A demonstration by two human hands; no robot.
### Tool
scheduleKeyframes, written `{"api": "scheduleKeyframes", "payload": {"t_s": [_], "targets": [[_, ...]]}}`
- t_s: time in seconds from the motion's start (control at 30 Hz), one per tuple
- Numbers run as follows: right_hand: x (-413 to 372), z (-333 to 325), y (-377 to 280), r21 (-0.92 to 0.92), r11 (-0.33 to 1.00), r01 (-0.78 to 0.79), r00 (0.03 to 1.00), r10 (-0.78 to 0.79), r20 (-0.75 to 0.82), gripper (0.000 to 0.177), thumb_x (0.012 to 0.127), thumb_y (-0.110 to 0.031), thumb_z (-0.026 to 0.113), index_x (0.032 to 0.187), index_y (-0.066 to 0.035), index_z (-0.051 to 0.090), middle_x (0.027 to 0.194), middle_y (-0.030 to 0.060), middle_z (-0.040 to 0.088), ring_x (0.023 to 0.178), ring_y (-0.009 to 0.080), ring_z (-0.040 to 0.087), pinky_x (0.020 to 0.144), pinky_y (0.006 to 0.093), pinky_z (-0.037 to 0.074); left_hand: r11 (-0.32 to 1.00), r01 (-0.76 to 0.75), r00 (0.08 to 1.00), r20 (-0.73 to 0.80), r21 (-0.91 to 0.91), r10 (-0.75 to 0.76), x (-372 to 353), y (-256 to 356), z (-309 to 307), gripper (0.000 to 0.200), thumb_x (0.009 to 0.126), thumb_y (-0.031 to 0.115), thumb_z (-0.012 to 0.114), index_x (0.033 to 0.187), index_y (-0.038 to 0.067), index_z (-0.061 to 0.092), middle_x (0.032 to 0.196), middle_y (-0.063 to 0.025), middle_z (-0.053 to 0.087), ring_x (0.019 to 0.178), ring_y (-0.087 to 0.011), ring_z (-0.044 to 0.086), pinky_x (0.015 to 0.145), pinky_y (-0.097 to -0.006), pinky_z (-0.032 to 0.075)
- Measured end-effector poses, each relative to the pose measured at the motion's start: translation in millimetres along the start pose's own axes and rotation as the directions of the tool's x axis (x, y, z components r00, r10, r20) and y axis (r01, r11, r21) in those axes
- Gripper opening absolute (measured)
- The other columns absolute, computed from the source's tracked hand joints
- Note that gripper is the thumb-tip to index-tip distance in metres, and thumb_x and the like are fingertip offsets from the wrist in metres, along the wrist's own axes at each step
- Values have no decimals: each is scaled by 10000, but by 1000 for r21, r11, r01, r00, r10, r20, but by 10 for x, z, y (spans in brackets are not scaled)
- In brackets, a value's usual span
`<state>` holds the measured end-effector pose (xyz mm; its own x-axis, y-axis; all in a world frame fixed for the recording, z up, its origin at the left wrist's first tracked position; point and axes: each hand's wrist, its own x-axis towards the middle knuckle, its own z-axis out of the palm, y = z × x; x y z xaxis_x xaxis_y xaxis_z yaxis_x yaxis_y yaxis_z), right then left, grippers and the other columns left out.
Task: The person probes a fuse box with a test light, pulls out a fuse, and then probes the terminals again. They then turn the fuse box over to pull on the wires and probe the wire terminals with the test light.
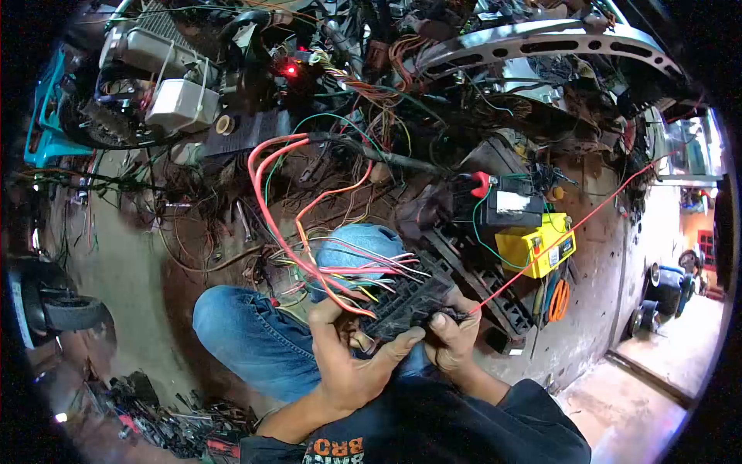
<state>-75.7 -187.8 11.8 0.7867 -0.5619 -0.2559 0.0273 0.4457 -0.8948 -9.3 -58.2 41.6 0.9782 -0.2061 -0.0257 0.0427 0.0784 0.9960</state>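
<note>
Lettering in orange on the person's dark shirt seems to read "BRO"; the paler characters around it are cut off or too unclear to make out. Above the lap, the left hand and right hand both have a firm grip on a black connector block, one at each end, with the thumbs on its near side. Pink, red, yellow and dark wires run from its far side across a denim-covered knee, and a thin red wire stretches from beside the right hand toward the upper right. Beyond, a yellow battery carries a label whose print is too small to read; just beside it, a black box with a red cap shows a bright white patch, its writing illegible. Near an orange-handled tool, a small white sticker is equally unreadable.
</note>
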Motion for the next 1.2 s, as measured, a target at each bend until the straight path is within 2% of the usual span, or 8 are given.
{"api": "scheduleKeyframes", "payload": {"t_s": [0.17, 0.37, 0.4, 0.5, 0.7, 1.03, 1.07, 1.2], "targets": [[32, -58, -14, 137, 979, -149, 989, 148, 21, 300, 838, -115, 770, 1014, 118, 699, 1021, 160, 694, 770, 214, 684, 614, 277, 526, 945, -234, 972, 48, 230, 229, 44, -74, 18, 722, 758, 247, 943, 1200, -42, 450, 909, -103, 657, 695, -163, 654, 587, -285, 522], [119, -80, -6, 209, 965, -157, 988, 152, 43, 313, 822, -91, 781, 1031, 126, 697, 1038, 158, 710, 854, 228, 700, 761, 321, 576, 862, -336, 942, 122, 380, 314, 55, -55, -17, 683, 738, 264, 954, 1134, -31, 483, 838, -74, 644, 570, -142, 566, 519, -286, 477], [100, -103, -29, 185, 959, -215, 976, 217, 11, 356, 818, -116, 803, 1059, 122, 692, 1024, 155, 721, 872, 233, 713, 805, 344, 591, 893, -264, 960, 191, 365, 206, -4, -49, -48, 791, 736, 245, 953, 1255, -4, 411, 1121, -98, 537, 986, -198, 572, 858, -324, 466], [136, -229, 53, 225, 946, -234, 972, 224, 71, 363, 820, -114, 795, 1079, 118, 689, 993, 155, 735, 874, 233, 723, 819, 360, 600, 838, -353, 935, 179, 416, 305, 9, -77, -52, 677, 734, 270, 950, 1138, -22, 491, 838, -87, 658, 582, -179, 597, 539, -321, 502], [116, -448, 220, 365, 897, -248, 962, 185, 199, 534, 772, -2, 687, 1287, 2, 545, 1145, 164, 685, 1026, 307, 720, 914, 464, 617, 787, -441, 897, 241, 431, 370, -47, -151, -101, 641, 760, 273, 917, 1171, 12, 501, 982, -136, 713, 741, -290, 703, 628, -377, 540], [117, -708, 291, 225, 915, -334, 924, 271, 270, 333, 936, -225, 718, 1213, -74, 612, 1124, 137, 688, 997, 274, 708, 885, 432, 604, 859, -277, 931, 343, 431, 128, -84, -178, -176, 370, 753, 306, 866, 1037, 103, 742, 1013, -68, 751, 779, -257, 705, 704, -394, 523], [121, -700, 269, 160, 931, -327, 923, 280, 263, 322, 948, -246, 709, 1207, -78, 616, 1117, 130, 687, 995, 267, 702, 886, 428, 597, 863, -275, 914, 395, 424, 97, -62, -124, -212, 371, 774, 213, 888, 1043, 31, 708, 980, -154, 763, 852, -301, 752, 753, -391, 580], [144, -645, 269, 160, 930, -330, 926, 287, 244, 248, 985, -299, 677, 1144, -113, 639, 1076, 108, 669, 992, 256, 662, 904, 437, 557, 836, -319, 915, 374, 447, 149, -96, -169, -203, 444, 775, 217, 898, 1120, 39, 682, 1027, -150, 762, 859, -305, 755, 766, -401, 582]]}}
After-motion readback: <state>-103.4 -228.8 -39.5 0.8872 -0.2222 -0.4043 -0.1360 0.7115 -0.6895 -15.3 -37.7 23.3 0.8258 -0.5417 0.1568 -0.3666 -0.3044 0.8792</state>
